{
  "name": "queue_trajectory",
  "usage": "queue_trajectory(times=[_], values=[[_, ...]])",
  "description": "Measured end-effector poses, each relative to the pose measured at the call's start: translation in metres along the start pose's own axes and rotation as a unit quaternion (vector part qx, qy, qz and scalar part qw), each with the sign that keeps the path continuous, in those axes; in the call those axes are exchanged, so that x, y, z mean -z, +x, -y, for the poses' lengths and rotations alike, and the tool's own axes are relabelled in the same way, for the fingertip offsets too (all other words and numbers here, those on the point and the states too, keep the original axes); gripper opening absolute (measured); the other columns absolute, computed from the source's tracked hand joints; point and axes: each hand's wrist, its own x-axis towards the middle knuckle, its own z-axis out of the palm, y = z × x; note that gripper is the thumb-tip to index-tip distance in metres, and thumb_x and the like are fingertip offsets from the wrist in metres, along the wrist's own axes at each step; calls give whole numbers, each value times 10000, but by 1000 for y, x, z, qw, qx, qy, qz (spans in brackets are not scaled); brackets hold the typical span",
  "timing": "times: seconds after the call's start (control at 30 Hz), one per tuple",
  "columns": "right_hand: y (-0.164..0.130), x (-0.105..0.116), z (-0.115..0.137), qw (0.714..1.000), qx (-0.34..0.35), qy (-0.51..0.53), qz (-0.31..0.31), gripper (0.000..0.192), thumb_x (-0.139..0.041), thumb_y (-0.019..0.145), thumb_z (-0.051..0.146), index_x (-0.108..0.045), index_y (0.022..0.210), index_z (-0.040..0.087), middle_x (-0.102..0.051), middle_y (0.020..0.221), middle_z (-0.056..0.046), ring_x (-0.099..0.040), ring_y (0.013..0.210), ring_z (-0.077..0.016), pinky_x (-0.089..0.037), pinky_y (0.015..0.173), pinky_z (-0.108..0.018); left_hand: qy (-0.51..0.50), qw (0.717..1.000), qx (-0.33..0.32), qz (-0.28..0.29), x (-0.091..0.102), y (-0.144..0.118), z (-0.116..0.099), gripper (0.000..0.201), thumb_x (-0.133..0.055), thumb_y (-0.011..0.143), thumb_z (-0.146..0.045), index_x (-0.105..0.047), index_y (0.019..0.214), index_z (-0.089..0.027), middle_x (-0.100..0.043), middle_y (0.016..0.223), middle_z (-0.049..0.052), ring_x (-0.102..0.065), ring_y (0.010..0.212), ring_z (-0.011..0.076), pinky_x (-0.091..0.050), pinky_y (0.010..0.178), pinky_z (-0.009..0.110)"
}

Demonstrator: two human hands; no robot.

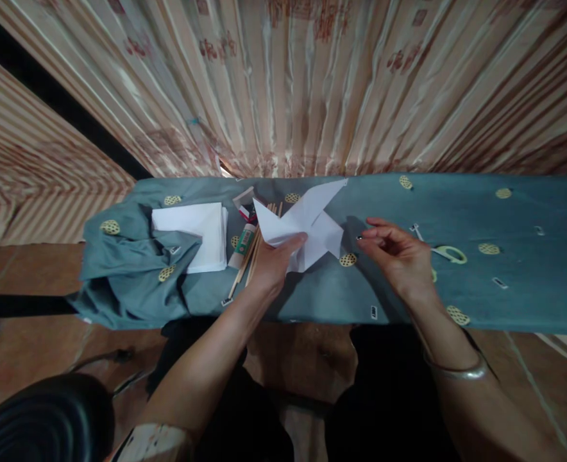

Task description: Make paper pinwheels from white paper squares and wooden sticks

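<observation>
My left hand (274, 260) grips a folded white paper pinwheel (307, 221) by its lower edge and holds it just above the blue-green cloth (456, 212) on the table. To the right of the paper, my right hand (396, 253) has its fingers curled and pinches a tiny dark pin (359, 238) between thumb and fingertips. Under my left hand lie several thin wooden sticks (249, 256) and a glue stick (243, 246).
A stack of white paper sheets (194, 234) lies at the left, partly under a bunched fold of the cloth. Scissors (444, 252) with pale handles rest right of my right hand. A striped curtain hangs behind the table. A dark round object sits at bottom left.
</observation>
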Motion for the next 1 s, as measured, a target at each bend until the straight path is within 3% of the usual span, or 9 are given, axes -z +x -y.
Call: queue_trajectory(times=[0.1, 0.2, 0.37, 0.53, 0.63, 0.77, 0.9, 1.0], values=[[-3, 5, -17, 999, -20, -38, 33, 144, -788, 697, 314, -726, 786, 219, -685, 1182, -79, -682, 934, -203, -552, 830, -365, 6, 1000, -10, -14, 2, -1, -2, 409, -877, 529, -200, -742, 910, -139, -780, 902, 76, -728, 882, 224, -549, 893, 375], [-12, 4, -18, 997, -32, -46, 59, 112, -767, 710, 298, -717, 766, 216, -684, 1184, -85, -675, 999, -227, -538, 851, -382, 33, 999, -20, -24, 7, -2, 0, 348, -868, 558, -206, -743, 876, -138, -774, 857, 76, -728, 848, 225, -559, 851, 366], [-21, -1, 9, 997, -8, -7, 74, 58, -749, 749, 254, -699, 773, 237, -709, 1104, -68, -648, 1107, -245, -525, 876, -371, 139, 988, -69, -5, 10, -5, 5, 241, -857, 607, -184, -749, 822, -164, -772, 828, 62, -726, 859, 239, -561, 828, 345], [-26, -17, 37, 993, 41, -37, 105, 26, -711, 798, 214, -696, 801, 235, -657, 1257, -87, -600, 1222, -270, -513, 975, -422, 152, 985, -74, 19, -1, -10, 2, 132, -811, 656, -135, -744, 767, -162, -767, 789, 69, -714, 756, 236, -567, 755, 349], [-28, -25, 42, 987, 82, -90, 102, 43, -670, 840, 238, -692, 804, 231, -584, 1377, -76, -560, 1288, -286, -441, 1088, -490, 184, 980, -74, 30, -4, -11, 0, 107, -790, 684, -169, -737, 776, -152, -761, 775, 70, -698, 723, 218, -565, 722, 340], [-27, -30, 41, 981, 125, -117, 93, 47, -694, 823, 272, -700, 788, 241, -462, 1525, -16, -399, 1438, -309, -314, 1182, -533, 204, 976, -64, 41, -3, -10, 0, 185, -784, 679, -206, -743, 847, -141, -774, 836, 71, -711, 776, 219, -580, 756, 350], [-24, -33, 35, 990, 87, -55, 94, 61, -727, 805, 285, -704, 768, 242, -511, 1485, -17, -390, 1446, -296, -287, 1195, -515, 178, 981, -58, 41, -3, -11, 2, 227, -788, 667, -222, -748, 874, -137, -781, 864, 69, -721, 813, 222, -590, 786, 358], [-21, -35, 29, 992, 40, 1, 117, 66, -760, 773, 286, -709, 759, 246, -631, 1321, -40, -439, 1407, -296, -321, 1172, -508, 164, 984, -43, 45, -3, -13, 2, 256, -806, 646, -248, -743, 862, -126, -777, 852, 73, -719, 803, 222, -588, 774, 359]])
